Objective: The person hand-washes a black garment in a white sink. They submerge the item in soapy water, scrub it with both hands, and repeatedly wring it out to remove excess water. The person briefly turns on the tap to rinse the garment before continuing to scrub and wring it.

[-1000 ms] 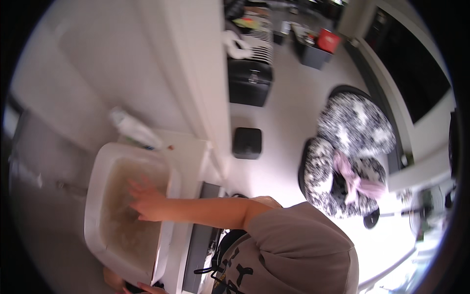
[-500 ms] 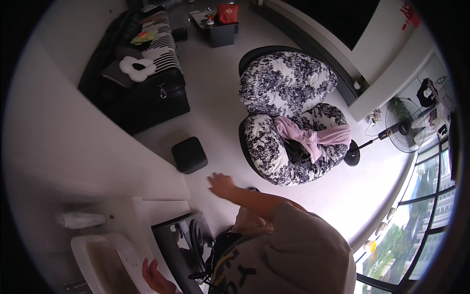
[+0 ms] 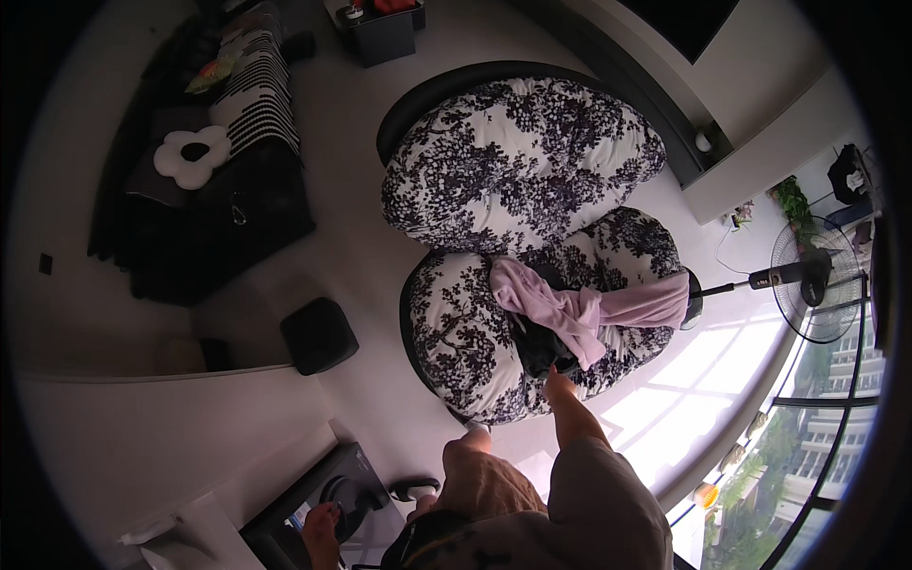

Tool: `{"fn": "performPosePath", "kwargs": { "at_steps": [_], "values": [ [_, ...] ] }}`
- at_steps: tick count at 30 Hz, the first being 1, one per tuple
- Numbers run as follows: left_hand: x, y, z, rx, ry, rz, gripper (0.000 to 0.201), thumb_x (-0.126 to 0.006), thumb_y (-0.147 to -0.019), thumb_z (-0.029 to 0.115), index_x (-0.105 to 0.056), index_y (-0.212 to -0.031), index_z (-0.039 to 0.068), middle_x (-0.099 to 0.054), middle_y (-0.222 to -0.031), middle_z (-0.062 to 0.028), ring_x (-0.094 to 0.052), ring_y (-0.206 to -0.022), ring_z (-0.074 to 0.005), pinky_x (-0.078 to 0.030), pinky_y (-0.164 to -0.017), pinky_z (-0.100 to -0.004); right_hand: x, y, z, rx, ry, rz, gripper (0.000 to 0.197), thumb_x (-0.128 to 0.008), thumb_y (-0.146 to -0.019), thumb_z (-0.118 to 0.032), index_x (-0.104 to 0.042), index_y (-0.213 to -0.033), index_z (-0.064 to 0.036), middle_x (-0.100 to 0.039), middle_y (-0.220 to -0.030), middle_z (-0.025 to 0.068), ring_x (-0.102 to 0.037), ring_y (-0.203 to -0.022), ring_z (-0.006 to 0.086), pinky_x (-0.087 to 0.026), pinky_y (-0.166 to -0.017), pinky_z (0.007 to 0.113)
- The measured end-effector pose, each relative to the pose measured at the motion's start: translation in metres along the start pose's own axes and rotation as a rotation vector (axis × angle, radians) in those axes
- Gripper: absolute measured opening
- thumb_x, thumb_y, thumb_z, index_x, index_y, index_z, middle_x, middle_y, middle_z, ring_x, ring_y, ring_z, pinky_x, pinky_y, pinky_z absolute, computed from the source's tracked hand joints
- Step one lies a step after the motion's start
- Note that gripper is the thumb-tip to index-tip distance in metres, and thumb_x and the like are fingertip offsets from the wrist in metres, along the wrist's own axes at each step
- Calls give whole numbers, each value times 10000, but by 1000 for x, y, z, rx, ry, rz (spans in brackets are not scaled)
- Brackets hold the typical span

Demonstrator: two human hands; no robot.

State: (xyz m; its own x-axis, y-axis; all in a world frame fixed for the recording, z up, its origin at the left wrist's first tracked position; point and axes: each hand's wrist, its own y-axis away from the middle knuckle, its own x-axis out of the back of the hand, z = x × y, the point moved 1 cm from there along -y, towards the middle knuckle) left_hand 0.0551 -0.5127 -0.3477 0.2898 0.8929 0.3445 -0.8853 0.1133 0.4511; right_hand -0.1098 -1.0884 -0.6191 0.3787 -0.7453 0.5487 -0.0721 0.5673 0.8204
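On the floral lounge chair (image 3: 518,204), whose hollow likely keeps them from sliding, pink cloth (image 3: 546,299) drapes over black cloth (image 3: 537,349), with the right hand (image 3: 560,383) at the latter's near edge and the left hand (image 3: 321,530) by a dark box (image 3: 366,470), both hands' grips unclear.

At the near edge of the patterned seat (image 3: 461,332), the right grip (image 3: 559,385) is too small to tell whether its fingers touch the black cloth (image 3: 537,350), itself partly hidden under the pink cloth (image 3: 562,312). The left grip (image 3: 321,524) is dim, its fingers hard to read, its forearm cut off by the lower edge. A red thing (image 3: 394,6) on the far dark surface (image 3: 380,40) is cut by the upper edge; the fan's base (image 3: 696,293) is partly hidden
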Motion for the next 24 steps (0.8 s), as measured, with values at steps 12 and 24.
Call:
{"fn": "performPosePath", "kwargs": {
  "at_steps": [12,24],
  "values": [
    [-37,-21,-15,-45,-502,-151,257,-553,-934,182,-578,-1138,28,-637,-1014,-113,-623,-874,-195,-508,-746,-284,19,-79,2,283,148,175,334,-550,-880,-383,-649,-1047,-112,-664,-1057,105,-641,-979,286,-521,-771,418],
    [-73,-18,93,-121,102,-152,265,-498,-960,226,-596,-1092,17,-630,-1007,-79,-612,-857,-179,-482,-730,-286,428,312,30,939,-728,1069,271,-566,-911,-260,-589,-805,-12,-632,-637,99,-630,-588,196,-470,-571,320]
  ]
}}
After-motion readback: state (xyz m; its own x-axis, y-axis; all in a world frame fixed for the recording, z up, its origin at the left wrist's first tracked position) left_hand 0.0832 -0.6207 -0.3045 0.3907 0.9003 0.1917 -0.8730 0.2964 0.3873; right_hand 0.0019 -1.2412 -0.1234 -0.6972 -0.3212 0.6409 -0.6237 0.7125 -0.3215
